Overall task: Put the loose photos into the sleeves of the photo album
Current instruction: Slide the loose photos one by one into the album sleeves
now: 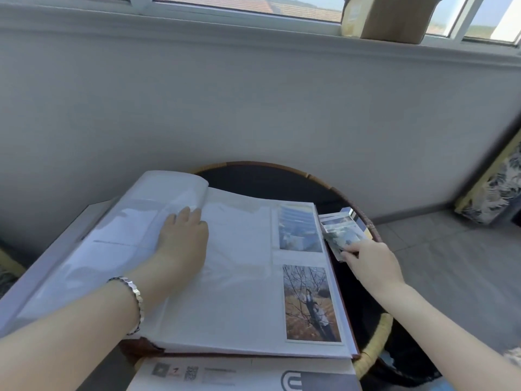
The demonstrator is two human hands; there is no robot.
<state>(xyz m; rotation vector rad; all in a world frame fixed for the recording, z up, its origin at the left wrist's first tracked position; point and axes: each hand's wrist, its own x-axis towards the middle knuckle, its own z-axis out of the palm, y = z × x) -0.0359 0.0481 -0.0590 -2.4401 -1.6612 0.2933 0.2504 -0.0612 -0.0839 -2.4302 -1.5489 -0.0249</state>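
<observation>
The photo album [239, 263] lies open on a round dark table, its clear sleeves mostly bare. Two photos sit in the right page's outer sleeves, one of buildings [298, 228] at the top and one of a bare tree [310, 303] below it. My left hand [183, 238] presses flat on the page near the spine, fingers straight. A small stack of loose photos [341, 231] lies on the table just past the album's right edge. My right hand [372, 262] pinches the near end of that stack.
The table's wicker rim [375, 232] curves round the right side. A printed booklet [245, 375] lies under the album's front edge. A cardboard box [392, 16] stands on the windowsill. A patterned cushion [496, 190] leans at the right on the tiled floor.
</observation>
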